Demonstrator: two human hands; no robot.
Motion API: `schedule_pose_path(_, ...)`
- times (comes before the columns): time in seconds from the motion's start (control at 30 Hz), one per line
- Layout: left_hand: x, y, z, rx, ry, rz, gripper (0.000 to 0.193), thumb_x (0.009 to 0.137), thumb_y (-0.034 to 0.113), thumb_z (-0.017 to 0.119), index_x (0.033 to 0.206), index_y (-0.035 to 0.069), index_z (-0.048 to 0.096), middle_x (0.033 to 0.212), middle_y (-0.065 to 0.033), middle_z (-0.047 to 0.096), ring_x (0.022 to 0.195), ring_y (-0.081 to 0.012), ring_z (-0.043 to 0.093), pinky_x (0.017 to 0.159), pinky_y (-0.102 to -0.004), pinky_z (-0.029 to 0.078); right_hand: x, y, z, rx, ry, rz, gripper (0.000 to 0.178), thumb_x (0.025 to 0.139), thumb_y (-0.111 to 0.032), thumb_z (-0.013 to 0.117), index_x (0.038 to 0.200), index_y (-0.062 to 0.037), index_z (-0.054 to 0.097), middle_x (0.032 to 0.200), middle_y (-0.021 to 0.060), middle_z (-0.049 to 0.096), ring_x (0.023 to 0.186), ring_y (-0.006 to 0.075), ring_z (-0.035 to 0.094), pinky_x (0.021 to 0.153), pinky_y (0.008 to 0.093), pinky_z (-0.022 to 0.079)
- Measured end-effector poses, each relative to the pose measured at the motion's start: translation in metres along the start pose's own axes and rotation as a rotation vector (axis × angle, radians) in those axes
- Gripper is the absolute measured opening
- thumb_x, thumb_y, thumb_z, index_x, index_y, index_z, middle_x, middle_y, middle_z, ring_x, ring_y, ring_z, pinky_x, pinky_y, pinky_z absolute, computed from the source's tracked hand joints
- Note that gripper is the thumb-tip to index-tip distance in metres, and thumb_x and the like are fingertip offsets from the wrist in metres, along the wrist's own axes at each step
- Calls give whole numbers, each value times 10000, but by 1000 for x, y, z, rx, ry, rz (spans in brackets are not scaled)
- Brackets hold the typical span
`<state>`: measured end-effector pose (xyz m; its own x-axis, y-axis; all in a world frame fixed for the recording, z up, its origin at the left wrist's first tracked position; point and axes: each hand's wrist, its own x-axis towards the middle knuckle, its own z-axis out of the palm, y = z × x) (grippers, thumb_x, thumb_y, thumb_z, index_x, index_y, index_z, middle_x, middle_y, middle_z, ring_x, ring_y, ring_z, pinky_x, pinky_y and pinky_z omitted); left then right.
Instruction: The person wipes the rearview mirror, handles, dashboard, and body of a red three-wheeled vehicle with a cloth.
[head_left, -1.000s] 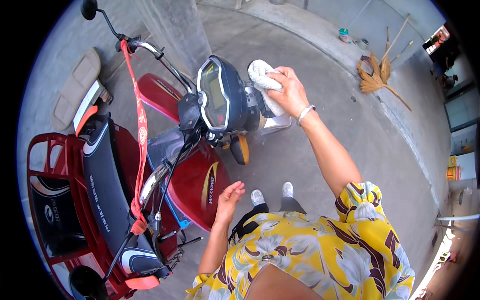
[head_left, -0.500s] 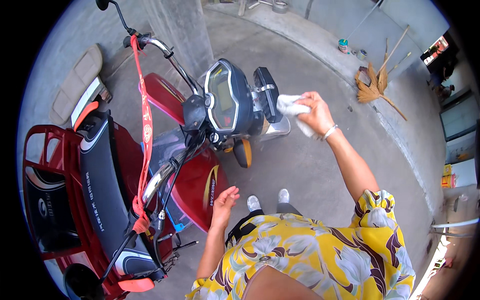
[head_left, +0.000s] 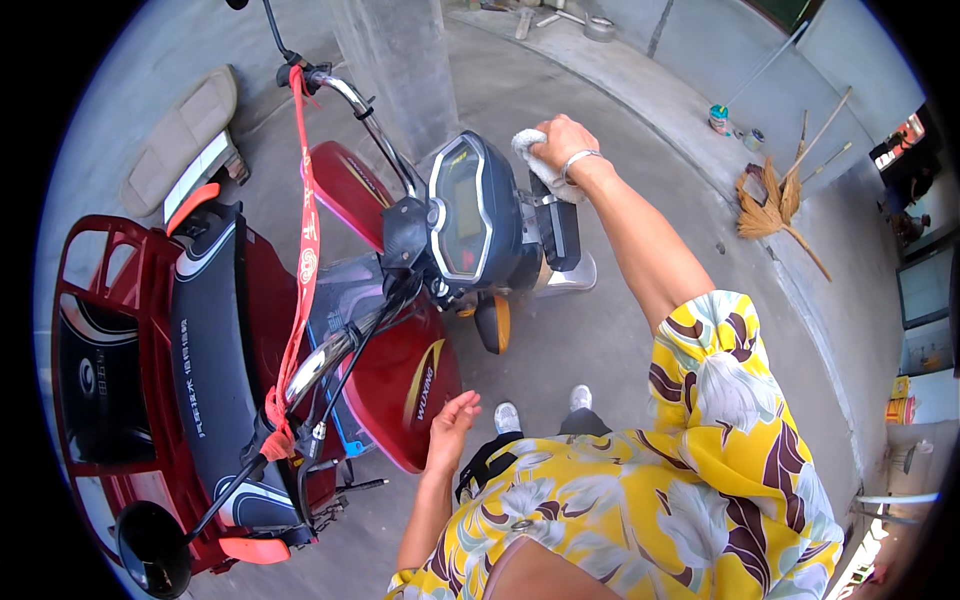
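Observation:
My right hand is closed on a white cloth. It reaches over the front of a red electric three-wheeler, and the cloth lies against the far end of the black box-shaped headlight. Behind that light sits the instrument display in its black and silver housing. My left hand hangs near the red front panel, fingers loosely bent and nothing visible in them. A red ribbon is tied between the two ends of the chrome handlebar.
The black seat and red rear frame stand to my left, with a round mirror low down. A beige padded seat leans at the wall. A concrete pillar rises beyond the handlebar. Straw brooms rest at the right.
My right hand has moved left and farther away with the cloth, from the headlight's front side to its far end. The view has shifted slightly; my left hand stays much the same.

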<state>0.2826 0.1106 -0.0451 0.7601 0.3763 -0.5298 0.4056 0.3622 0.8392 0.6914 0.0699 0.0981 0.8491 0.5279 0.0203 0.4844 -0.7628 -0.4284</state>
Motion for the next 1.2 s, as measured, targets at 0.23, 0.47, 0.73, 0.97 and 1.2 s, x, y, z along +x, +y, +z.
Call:
schedule_pose_path(0.23, 11, 11, 65, -15, 55, 92, 316, 870, 140, 479, 1171, 42, 480, 1131, -64, 544, 973, -127, 536, 788, -240, 399, 19, -9, 21, 328, -167, -297, 414, 758, -387, 545, 979, -42, 604, 923, 200, 596, 890, 322, 565, 791, 375, 424)
schedule_pose_path(0.47, 71, 30, 216, 139, -104, 195, 342, 876, 129, 476, 1190, -4, 456, 1163, -99, 515, 1015, -170, 517, 886, -276, 379, -11, 113, -63, 1315, -857, -139, 385, 853, -298, 496, 1081, 11, 536, 967, 87, 604, 873, 206, 574, 789, 325, 444)
schedule_pose_path(0.73, 153, 105, 372, -316, -186, 346, 697, 849, 342, 512, 1365, 68, 134, 1379, -127, 245, 1160, -254, 390, 909, -358, 350, 12, 262, -78, 2210, -1052, 96, 469, 899, -312, 388, 1259, -14, 356, 1272, 135, 413, 1157, 265, 417, 978, 381, 339)
schedule_pose_path(0.97, 265, 140, 420, -564, 267, 428, 331, 803, 65, 533, 1125, -5, 501, 1176, -70, 489, 1108, -135, 425, 935, -257, 324, 50, 307, -102, 1013, -928, -113, 443, 885, -353, 426, 1092, 26, 523, 1032, 118, 588, 1010, 241, 531, 846, 319, 416)
schedule_pose_path(1.2, 347, 156, 419, -290, 440, 535, 179, 803, 159, 565, 941, 46, 565, 1324, -159, 359, 1206, -234, 367, 981, -312, 277, 170, 353, -141, 429, -557, -573, 329, 776, -265, 596, 916, 33, 598, 938, 122, 614, 948, 199, 546, 814, 310, 410)
